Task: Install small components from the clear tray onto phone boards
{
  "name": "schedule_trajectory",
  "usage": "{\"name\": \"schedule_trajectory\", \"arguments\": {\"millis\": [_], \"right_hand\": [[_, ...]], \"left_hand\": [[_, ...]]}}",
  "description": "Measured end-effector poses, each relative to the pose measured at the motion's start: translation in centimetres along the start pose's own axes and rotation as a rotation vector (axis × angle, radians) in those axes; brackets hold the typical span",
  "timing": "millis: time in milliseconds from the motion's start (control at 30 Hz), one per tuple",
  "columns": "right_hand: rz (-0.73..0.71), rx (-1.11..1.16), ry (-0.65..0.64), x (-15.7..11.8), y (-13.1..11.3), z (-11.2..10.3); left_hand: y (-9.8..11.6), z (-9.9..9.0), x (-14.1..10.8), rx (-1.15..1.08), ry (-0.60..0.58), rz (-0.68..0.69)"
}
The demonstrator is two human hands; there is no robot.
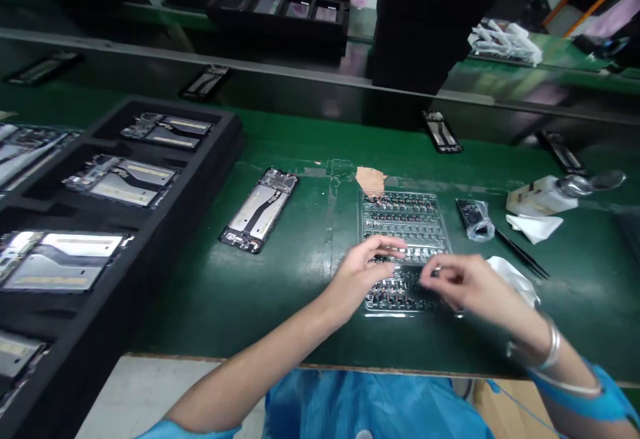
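Observation:
A clear plastic tray (406,231) with rows of small dark and metallic parts lies on the green table. Over its middle is my left hand (367,267), fingers stretched out and thumb apart, with nothing visible in it. My right hand (463,282) hovers at the tray's right side, its thumb and fingertips pinched together. Motion blurs it, and anything in the pinch is too small to make out. To the left lies an opened phone body (259,211), its inside facing up. Black tweezers (523,253) and a small clear bag (476,219) rest right of the tray.
A black foam tray (200,205) with several opened phones stands at the left. Further right are a white pump bottle (537,195) and white wipes (535,227). More phones (441,132) lie along the back, near a long rail. Another person's hands show at the top.

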State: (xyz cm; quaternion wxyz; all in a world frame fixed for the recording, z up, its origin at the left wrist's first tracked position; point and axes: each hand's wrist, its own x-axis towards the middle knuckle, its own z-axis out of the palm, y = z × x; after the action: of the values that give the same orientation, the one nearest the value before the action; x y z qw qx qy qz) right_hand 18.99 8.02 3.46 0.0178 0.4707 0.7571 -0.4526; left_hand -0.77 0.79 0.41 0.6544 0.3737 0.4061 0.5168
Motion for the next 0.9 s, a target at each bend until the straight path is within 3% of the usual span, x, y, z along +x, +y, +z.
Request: {"name": "schedule_trajectory", "arguments": {"millis": [133, 300, 433, 567, 633, 733, 800, 900], "right_hand": [[-0.043, -0.255, 0.043, -1.8, 0.4, 3.3], [-0.056, -0.259, 0.032, -1.5, 0.5, 3.7], [-0.052, -0.082, 0.062, -1.7, 0.7, 3.5], [-0.083, 0.168, 0.057, -2.0, 0.1, 3.6], [-0.069, 0.307, 0.015, -1.9, -0.1, 3.6], [-0.032, 0.446, 0.034, -1.5, 0.1, 3.3], [-0.034, 0.323, 0.127, -1.1, 0.4, 2.9], [-0.069, -0.087, 0.195, -0.4, 0.6, 2.7]], "left_hand": [[-0.1, 0.2, -0.1, 0.003, -0.051, -0.053], [-0.2, 0.4, -0.2, 0.059, -0.024, -0.063], [0.0, 0.7, -0.6, 0.278, -0.013, -0.082], [0.2, 1.0, -0.6, 0.568, -0.176, -0.065], [0.2, 1.0, -0.5, 0.563, -0.240, -0.061], [-0.1, 0.9, -0.5, 0.467, -0.196, -0.073], [-0.4, 0.8, -0.5, 0.397, -0.119, -0.089], [-0.7, 0.7, -0.6, 0.310, -0.052, -0.125]]}}
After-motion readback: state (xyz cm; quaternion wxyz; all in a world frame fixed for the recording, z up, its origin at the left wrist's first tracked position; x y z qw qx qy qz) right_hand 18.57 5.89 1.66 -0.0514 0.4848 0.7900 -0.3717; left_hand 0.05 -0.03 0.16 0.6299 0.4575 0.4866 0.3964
